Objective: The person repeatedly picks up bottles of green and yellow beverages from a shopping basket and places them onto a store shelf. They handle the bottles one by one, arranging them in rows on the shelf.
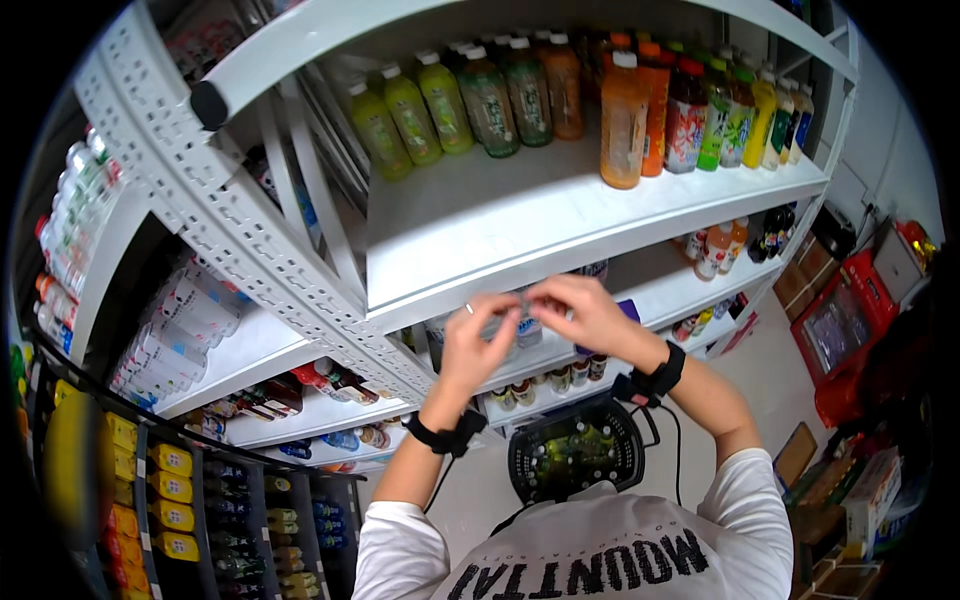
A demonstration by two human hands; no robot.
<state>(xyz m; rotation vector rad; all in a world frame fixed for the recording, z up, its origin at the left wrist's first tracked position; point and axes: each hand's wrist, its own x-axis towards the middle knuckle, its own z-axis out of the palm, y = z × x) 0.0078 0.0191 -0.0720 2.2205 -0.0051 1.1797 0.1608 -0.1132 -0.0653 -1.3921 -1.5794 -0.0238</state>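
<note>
My left hand (478,337) and my right hand (581,309) meet in front of the white metal shelf edge (450,296), their bent fingertips close together. The fingers are blurred, and I cannot tell whether something small is pinched between them. A ring is on my left hand, and both wrists wear black straps with cables. Below and behind the hands, a clear bottle (529,331) stands on the lower shelf, partly hidden. On the upper shelf stand yellow-green bottles (409,120), dark green bottles (491,109) and an orange drink bottle (624,124) near the front.
A black plastic basket (517,469) holding several green bottles (577,450) stands on the floor before me. To the left, a perforated upright (225,202) separates shelves with white cans (187,315). Drink racks (202,517) fill the lower left; boxes (870,487) are at right.
</note>
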